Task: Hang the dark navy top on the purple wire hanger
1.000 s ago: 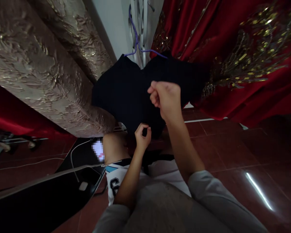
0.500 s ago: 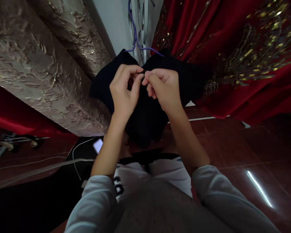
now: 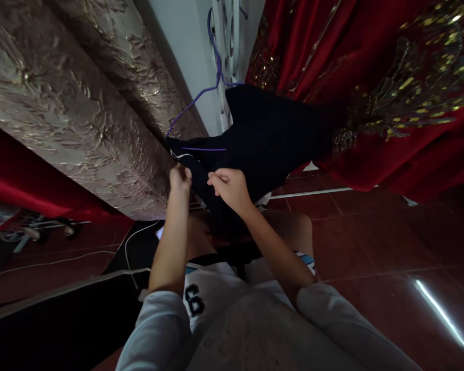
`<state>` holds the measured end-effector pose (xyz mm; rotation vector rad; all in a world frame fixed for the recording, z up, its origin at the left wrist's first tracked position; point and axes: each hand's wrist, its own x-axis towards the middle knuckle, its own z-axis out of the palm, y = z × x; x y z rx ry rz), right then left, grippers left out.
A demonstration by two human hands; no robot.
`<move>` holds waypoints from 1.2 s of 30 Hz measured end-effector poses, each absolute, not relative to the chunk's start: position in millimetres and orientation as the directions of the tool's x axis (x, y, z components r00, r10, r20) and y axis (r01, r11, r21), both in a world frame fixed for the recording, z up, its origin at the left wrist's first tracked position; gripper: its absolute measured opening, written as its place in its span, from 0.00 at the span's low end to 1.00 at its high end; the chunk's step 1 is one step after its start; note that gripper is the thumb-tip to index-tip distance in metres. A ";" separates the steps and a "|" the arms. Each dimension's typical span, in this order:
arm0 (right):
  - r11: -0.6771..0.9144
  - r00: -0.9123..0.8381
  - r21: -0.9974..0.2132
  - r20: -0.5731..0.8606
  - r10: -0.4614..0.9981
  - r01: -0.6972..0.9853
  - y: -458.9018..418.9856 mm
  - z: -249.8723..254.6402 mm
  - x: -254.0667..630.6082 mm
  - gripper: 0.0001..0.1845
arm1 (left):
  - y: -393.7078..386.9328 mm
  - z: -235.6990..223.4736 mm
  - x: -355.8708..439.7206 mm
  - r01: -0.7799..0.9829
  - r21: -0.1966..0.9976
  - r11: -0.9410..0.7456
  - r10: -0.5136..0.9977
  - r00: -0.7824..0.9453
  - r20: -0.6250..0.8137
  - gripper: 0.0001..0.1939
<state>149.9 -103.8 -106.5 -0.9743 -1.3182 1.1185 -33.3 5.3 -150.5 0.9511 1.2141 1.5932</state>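
Observation:
A dark navy garment (image 3: 270, 129) hangs from a purple wire hanger (image 3: 201, 93). Its left side is pulled down toward me, so one hanger arm is bare and a strip of the purple bar shows. My left hand (image 3: 180, 178) is closed, slightly blurred, at the garment's left edge, just below a thin white strip (image 3: 181, 154) on the cloth. To its right, my right hand (image 3: 230, 188) is closed with thumb and fingertips pinched together on the dark cloth. The fine detail between the fingertips is too dark to make out.
Beige textured curtain (image 3: 112, 118) hangs at left, red sequinned fabric (image 3: 371, 144) at right. A white metal rack (image 3: 226, 51) stands behind the hanger. A phone (image 3: 160, 233) and white cable (image 3: 127, 247) lie on a black surface by my left arm. Red tiles (image 3: 363, 237) cover the floor.
Both hands have moved down and left from the middle of the garment's neckline and are farther apart. The garment's left side has come down off the hanger arm.

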 end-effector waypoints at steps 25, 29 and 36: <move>0.512 -0.367 -0.858 0.467 0.805 0.032 -63.8 -72.5 218.7 0.12 | -104.2 -167.9 -6.4 0.305 0.880 -0.365 0.830 0.534 0.159 0.29; 0.583 -0.107 -0.797 0.574 0.812 0.158 -7.2 -74.3 211.9 0.11 | -120.8 -159.4 -27.5 0.494 0.752 -0.437 0.786 0.616 0.053 0.18; 0.560 -0.128 -0.758 0.553 0.824 0.333 5.9 -108.8 220.1 0.22 | -94.2 -120.3 -92.6 0.746 0.514 -0.423 0.861 0.508 -0.028 0.19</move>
